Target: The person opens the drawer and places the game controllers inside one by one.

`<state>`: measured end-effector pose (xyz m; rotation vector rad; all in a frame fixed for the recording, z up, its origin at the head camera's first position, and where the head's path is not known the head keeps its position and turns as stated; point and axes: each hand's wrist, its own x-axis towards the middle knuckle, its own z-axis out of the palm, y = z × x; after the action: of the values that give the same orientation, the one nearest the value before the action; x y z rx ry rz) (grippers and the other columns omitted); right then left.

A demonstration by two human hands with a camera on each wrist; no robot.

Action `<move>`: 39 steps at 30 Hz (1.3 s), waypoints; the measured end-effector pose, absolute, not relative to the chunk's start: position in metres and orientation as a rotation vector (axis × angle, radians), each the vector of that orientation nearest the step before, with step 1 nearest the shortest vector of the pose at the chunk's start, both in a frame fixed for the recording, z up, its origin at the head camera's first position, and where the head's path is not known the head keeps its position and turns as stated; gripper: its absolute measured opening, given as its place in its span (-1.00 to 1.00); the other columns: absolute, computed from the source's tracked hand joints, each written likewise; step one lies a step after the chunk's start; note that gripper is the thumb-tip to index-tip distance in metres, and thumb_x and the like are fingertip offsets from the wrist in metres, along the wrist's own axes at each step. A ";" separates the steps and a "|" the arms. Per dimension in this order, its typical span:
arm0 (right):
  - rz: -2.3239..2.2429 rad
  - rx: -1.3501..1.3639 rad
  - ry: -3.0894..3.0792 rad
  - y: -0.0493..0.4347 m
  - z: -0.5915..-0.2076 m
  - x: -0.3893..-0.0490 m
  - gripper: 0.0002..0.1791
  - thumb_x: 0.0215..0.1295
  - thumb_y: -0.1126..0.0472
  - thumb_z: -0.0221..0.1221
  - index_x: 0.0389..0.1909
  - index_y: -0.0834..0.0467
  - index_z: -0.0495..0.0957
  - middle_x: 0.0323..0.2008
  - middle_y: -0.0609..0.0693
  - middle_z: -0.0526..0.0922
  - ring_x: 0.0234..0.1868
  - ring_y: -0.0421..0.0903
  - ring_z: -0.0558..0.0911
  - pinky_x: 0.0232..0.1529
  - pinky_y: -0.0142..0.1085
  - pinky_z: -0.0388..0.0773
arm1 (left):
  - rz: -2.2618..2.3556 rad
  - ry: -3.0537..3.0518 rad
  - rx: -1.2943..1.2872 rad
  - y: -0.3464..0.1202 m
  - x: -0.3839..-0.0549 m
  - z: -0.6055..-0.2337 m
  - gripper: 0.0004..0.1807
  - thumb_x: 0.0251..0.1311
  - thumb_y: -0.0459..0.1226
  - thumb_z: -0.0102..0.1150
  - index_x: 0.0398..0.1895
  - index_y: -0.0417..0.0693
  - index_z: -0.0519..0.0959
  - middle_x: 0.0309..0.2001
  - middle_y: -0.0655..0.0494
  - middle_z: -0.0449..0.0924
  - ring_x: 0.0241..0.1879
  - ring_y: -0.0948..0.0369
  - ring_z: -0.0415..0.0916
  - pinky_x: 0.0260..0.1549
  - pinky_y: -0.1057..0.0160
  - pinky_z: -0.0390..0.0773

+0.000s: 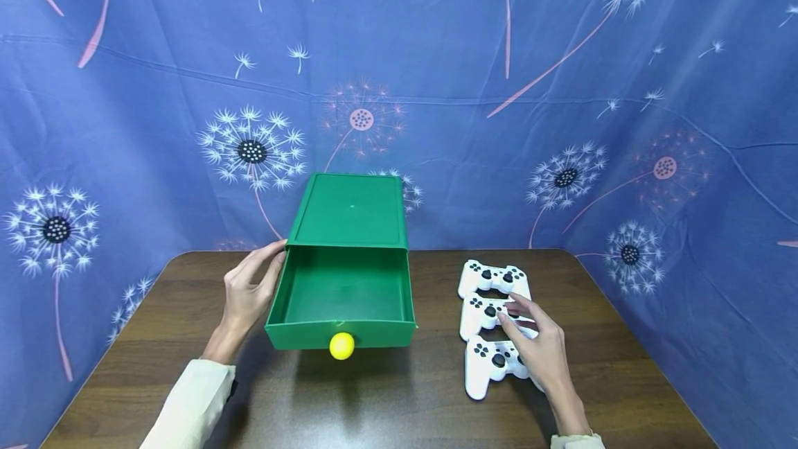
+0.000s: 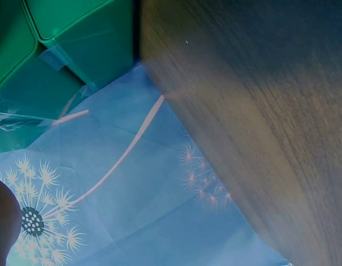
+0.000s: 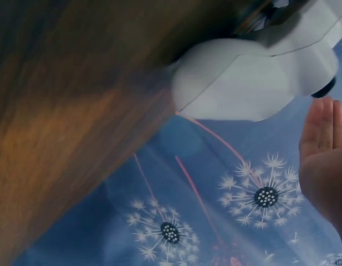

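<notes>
A green drawer box (image 1: 350, 210) stands on the table with its drawer (image 1: 339, 333) pulled out; a yellow ball-shaped knob (image 1: 341, 346) sits on the drawer front. The drawer's inside is bare. My left hand (image 1: 247, 293) touches the box's left side near the front edge with extended fingers. On the right, three white game controllers lie in a column: a far one (image 1: 469, 283), a middle one (image 1: 469, 323) and a near one (image 1: 477, 373). My right hand (image 1: 541, 345) hovers over the middle and near controllers, thumb and fingers apart, covering their right grips.
The brown wooden table (image 1: 436, 414) ends at a blue dandelion-print cloth (image 1: 436, 40) behind and on both sides. Clear tape (image 2: 54, 57) is stuck on the green box in the left wrist view. Bare tabletop lies between box and controllers.
</notes>
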<state>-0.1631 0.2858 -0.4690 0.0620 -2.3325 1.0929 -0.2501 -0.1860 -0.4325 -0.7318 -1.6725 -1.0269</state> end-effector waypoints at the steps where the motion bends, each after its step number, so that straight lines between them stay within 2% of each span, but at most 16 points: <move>1: 1.093 0.049 -2.337 0.287 -0.470 -0.164 -0.53 0.30 0.32 0.41 0.21 0.29 0.60 -0.07 0.14 0.76 -0.05 0.13 0.73 -0.08 -0.29 0.70 | -1.030 -1.672 -0.733 -0.186 -0.250 -0.433 -0.59 0.02 -0.74 0.31 -0.02 -0.42 0.70 -0.12 -0.29 0.73 0.03 0.36 0.62 0.06 0.46 0.56; 6: 1.089 0.017 -2.350 0.294 -0.472 -0.167 -0.53 0.34 0.29 0.39 0.23 0.32 0.58 -0.05 0.21 0.74 -0.03 0.17 0.72 -0.08 -0.60 0.55 | -1.037 -1.672 -0.736 -0.187 -0.251 -0.434 -0.60 0.05 -0.72 0.31 -0.01 -0.41 0.70 -0.10 -0.27 0.74 0.04 0.37 0.62 0.06 0.45 0.56; 8: 1.089 0.009 -2.352 0.297 -0.473 -0.169 -0.53 0.34 0.29 0.38 0.24 0.32 0.58 -0.05 0.21 0.74 -0.03 0.18 0.72 -0.08 -0.63 0.52 | -1.041 -1.675 -0.733 -0.187 -0.251 -0.434 -0.60 0.04 -0.72 0.31 -0.01 -0.40 0.71 -0.10 -0.27 0.74 0.04 0.37 0.62 0.06 0.45 0.57; 10: 1.074 -0.005 -2.359 0.301 -0.473 -0.171 -0.52 0.34 0.27 0.39 0.24 0.30 0.58 -0.04 0.21 0.74 -0.02 0.17 0.72 -0.07 -0.58 0.54 | -1.039 -1.675 -0.732 -0.187 -0.251 -0.434 -0.59 0.03 -0.73 0.31 -0.01 -0.40 0.71 -0.10 -0.27 0.74 0.04 0.37 0.63 0.06 0.45 0.57; 16: 1.022 -0.077 -2.396 0.309 -0.474 -0.178 -0.52 0.36 0.21 0.38 0.24 0.29 0.58 -0.03 0.22 0.74 -0.03 0.17 0.72 -0.06 -0.22 0.67 | -1.040 -1.667 -0.735 -0.186 -0.252 -0.434 -0.62 0.07 -0.70 0.32 -0.01 -0.40 0.71 -0.10 -0.27 0.74 0.03 0.36 0.63 0.06 0.44 0.57; 19: 1.009 -0.093 -2.400 0.313 -0.474 -0.181 -0.52 0.36 0.22 0.38 0.25 0.29 0.57 -0.03 0.22 0.74 -0.03 0.19 0.72 -0.08 -0.31 0.66 | -1.043 -1.668 -0.739 -0.186 -0.252 -0.434 -0.64 0.11 -0.68 0.32 0.01 -0.39 0.71 -0.09 -0.26 0.74 0.03 0.34 0.64 0.06 0.43 0.57; 21: 0.999 -0.094 -2.404 0.316 -0.474 -0.184 -0.52 0.36 0.23 0.38 0.25 0.30 0.57 -0.04 0.22 0.74 -0.04 0.19 0.72 -0.12 -0.49 0.59 | -1.046 -1.666 -0.746 -0.186 -0.252 -0.434 -0.66 0.16 -0.64 0.31 0.02 -0.38 0.71 -0.08 -0.25 0.74 0.04 0.32 0.64 0.06 0.42 0.58; 23: 0.996 -0.095 -2.415 0.320 -0.474 -0.187 -0.51 0.37 0.23 0.38 0.25 0.31 0.56 -0.04 0.23 0.73 -0.04 0.20 0.72 -0.13 -0.58 0.52 | -1.045 -1.663 -0.750 -0.186 -0.252 -0.434 -0.68 0.20 -0.62 0.31 0.03 -0.37 0.71 -0.07 -0.23 0.74 0.04 0.32 0.64 0.06 0.41 0.58; 26: 0.979 -0.102 -2.432 0.325 -0.473 -0.193 -0.50 0.37 0.23 0.38 0.25 0.32 0.56 -0.03 0.24 0.73 -0.03 0.20 0.71 -0.14 -0.61 0.49 | -1.042 -1.666 -0.749 -0.187 -0.252 -0.434 -0.70 0.22 -0.59 0.31 0.03 -0.36 0.71 -0.07 -0.22 0.74 0.04 0.34 0.64 0.07 0.41 0.58; 30: 0.963 -0.098 -2.437 0.331 -0.473 -0.200 -0.51 0.35 0.26 0.39 0.24 0.33 0.56 -0.03 0.26 0.72 -0.04 0.21 0.71 -0.13 -0.39 0.63 | -1.040 -1.670 -0.744 -0.187 -0.252 -0.435 -0.65 0.16 -0.64 0.31 0.03 -0.36 0.71 -0.07 -0.21 0.75 0.02 0.32 0.64 0.06 0.41 0.58; 32: 0.958 -0.094 -2.446 0.334 -0.474 -0.203 -0.51 0.34 0.27 0.39 0.24 0.34 0.55 -0.03 0.28 0.72 -0.04 0.22 0.71 -0.11 -0.21 0.68 | -1.040 -1.668 -0.742 -0.187 -0.253 -0.436 -0.63 0.12 -0.66 0.32 0.02 -0.36 0.71 -0.07 -0.21 0.75 0.01 0.30 0.65 0.06 0.41 0.58; 35: 0.955 -0.095 -2.464 0.339 -0.477 -0.209 -0.49 0.34 0.28 0.39 0.25 0.35 0.54 -0.01 0.29 0.71 -0.03 0.23 0.70 -0.06 0.01 0.69 | -1.041 -1.669 -0.742 -0.188 -0.253 -0.436 -0.62 0.10 -0.68 0.32 0.02 -0.37 0.71 -0.07 -0.22 0.75 0.01 0.30 0.65 0.06 0.41 0.58; 37: 0.954 -0.099 -2.479 0.342 -0.479 -0.213 -0.49 0.35 0.28 0.38 0.26 0.36 0.53 -0.01 0.30 0.71 -0.02 0.23 0.70 -0.05 0.07 0.66 | -1.045 -1.670 -0.745 -0.188 -0.253 -0.436 -0.62 0.11 -0.68 0.31 0.02 -0.37 0.71 -0.07 -0.23 0.74 0.02 0.31 0.65 0.06 0.41 0.58; 39: 0.951 -0.106 -2.491 0.344 -0.481 -0.216 -0.49 0.35 0.28 0.38 0.25 0.36 0.53 -0.01 0.31 0.70 -0.02 0.23 0.70 -0.05 0.03 0.65 | -1.049 -1.670 -0.751 -0.188 -0.253 -0.437 -0.63 0.12 -0.67 0.31 0.02 -0.38 0.71 -0.07 -0.24 0.74 0.03 0.32 0.64 0.06 0.41 0.58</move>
<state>-0.2163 0.3443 -0.4809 -0.1057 -2.4908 0.9514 -0.2532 -0.1879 -0.4366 -0.7510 -1.6698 -1.0487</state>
